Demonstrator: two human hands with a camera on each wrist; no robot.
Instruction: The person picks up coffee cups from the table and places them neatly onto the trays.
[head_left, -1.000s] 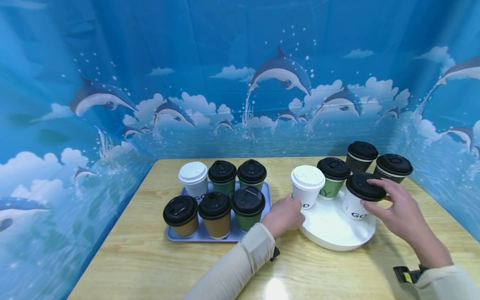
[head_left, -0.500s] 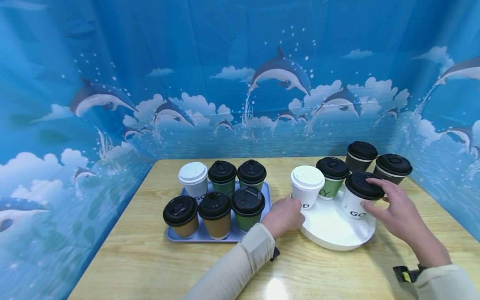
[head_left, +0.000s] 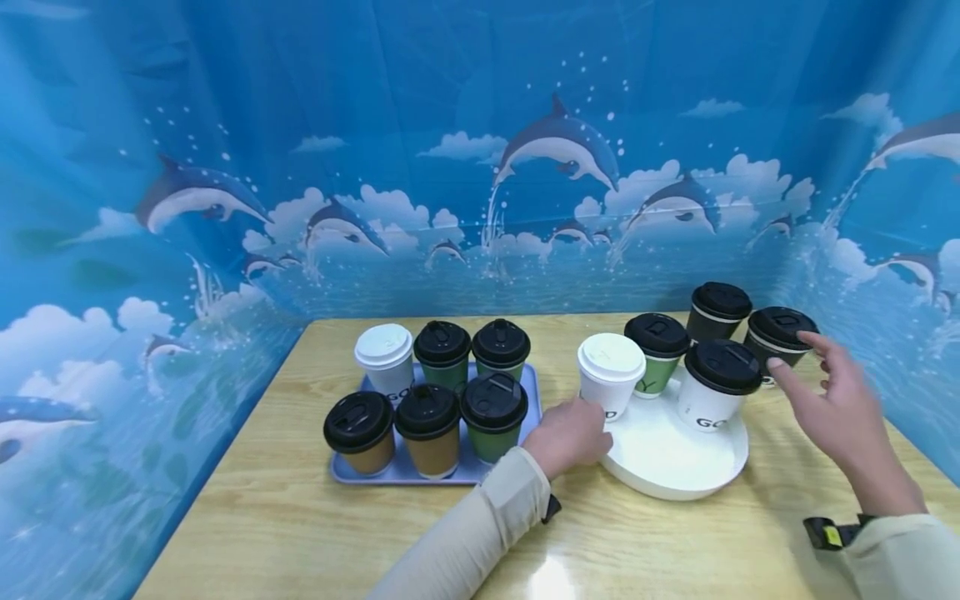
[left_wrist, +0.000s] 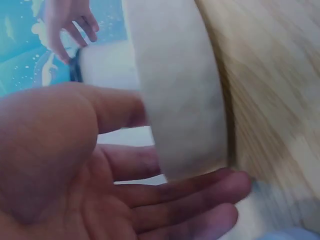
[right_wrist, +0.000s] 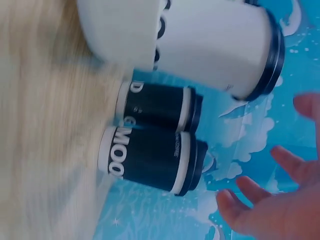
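My left hand (head_left: 570, 435) grips the near-left rim of a white round tray (head_left: 675, 467); in the left wrist view its thumb and fingers lie on both sides of the tray wall (left_wrist: 180, 85). On that tray stand a white cup with a white lid (head_left: 609, 392), a green cup with a black lid (head_left: 654, 375) and a white cup with a black lid (head_left: 708, 404). My right hand (head_left: 840, 408) is empty, fingers spread, to the right of the tray. Nearest it is a black cup (head_left: 780, 333); the right wrist view shows a gap between hand (right_wrist: 280, 200) and cups.
A second black cup (head_left: 717, 312) stands behind the round tray. Left of it, a lavender rectangular tray (head_left: 534, 396) carries several lidded cups in two rows. A blue dolphin-print curtain (head_left: 450, 167) closes off the back and sides of the wooden table (head_left: 300, 533).
My right hand has let go of the black-lidded white cup and moved right, away from it. That cup now stands released on the round tray. The left hand keeps its grip.
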